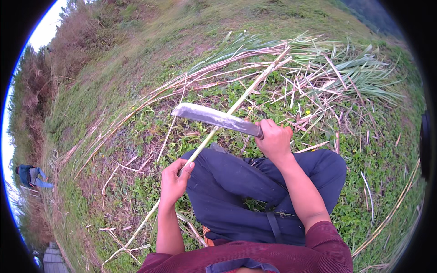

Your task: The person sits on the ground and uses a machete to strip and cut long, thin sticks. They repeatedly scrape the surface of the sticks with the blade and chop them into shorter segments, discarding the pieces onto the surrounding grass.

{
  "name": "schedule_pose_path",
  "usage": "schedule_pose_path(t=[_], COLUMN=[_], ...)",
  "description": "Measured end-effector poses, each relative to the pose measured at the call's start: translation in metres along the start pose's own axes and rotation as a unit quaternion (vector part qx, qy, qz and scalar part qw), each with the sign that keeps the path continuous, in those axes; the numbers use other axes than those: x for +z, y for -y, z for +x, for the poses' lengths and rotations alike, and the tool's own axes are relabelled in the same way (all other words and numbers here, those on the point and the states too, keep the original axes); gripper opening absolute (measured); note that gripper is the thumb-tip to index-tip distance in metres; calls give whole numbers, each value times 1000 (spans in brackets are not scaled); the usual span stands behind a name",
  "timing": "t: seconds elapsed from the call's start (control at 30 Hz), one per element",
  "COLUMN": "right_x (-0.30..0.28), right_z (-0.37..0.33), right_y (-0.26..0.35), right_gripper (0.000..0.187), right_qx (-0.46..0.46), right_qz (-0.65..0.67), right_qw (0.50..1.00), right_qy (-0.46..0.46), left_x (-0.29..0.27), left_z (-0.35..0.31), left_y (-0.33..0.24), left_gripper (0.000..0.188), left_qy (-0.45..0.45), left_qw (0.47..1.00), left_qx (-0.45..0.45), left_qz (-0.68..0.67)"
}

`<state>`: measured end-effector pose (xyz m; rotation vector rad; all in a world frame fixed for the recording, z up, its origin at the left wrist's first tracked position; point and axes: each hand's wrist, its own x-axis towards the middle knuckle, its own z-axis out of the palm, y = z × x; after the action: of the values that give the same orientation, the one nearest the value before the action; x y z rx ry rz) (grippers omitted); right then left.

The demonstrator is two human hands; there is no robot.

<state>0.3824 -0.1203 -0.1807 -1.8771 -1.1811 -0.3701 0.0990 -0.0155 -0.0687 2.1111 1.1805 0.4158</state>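
My left hand (175,179) is closed around a long pale green stalk (244,97), just left of my knee. The stalk slants from the lower left up to the far right. In my right hand (275,139) is the handle of a machete (214,117), its broad blade pointing left. That blade lies across the stalk beyond my knees, with whitish smears along it. From this view I cannot tell whether the edge cuts into the stalk.
I sit cross-legged in dark trousers (241,182) on weedy ground. Long cut stalks with green leaves (364,75) curve across the far side. Peeled strips (314,88) lie scattered there. Another person (33,176) is bent over at far left, near brown brush (34,86).
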Motion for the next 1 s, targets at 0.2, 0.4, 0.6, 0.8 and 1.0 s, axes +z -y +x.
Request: schedule_pose_path(t=[0.2,0.4,0.6,0.8,1.0], right_x=[-33,-26,-27,-23,-28], right_z=[22,7,20,2,21], right_y=[-70,-1,-47,-9,-57], right_gripper=[23,21,24,22,23], right_qx=[244,53,129,48,138], right_qz=[-9,-37,-59,-43,-58], right_qw=[970,993,989,994,988], right_qy=[5,100,48,87,34], left_x=[13,25,33,36,32], left_z=[-5,-2,-4,-5,-8], left_y=[-5,17,-11,4,-8], left_gripper=[22,22,23,26,24], left_qy=[-82,-184,-197,-197,-196], left_qw=[997,981,968,975,970], left_qx=[1,44,148,94,131], left_qz=[-2,-30,52,35,62])
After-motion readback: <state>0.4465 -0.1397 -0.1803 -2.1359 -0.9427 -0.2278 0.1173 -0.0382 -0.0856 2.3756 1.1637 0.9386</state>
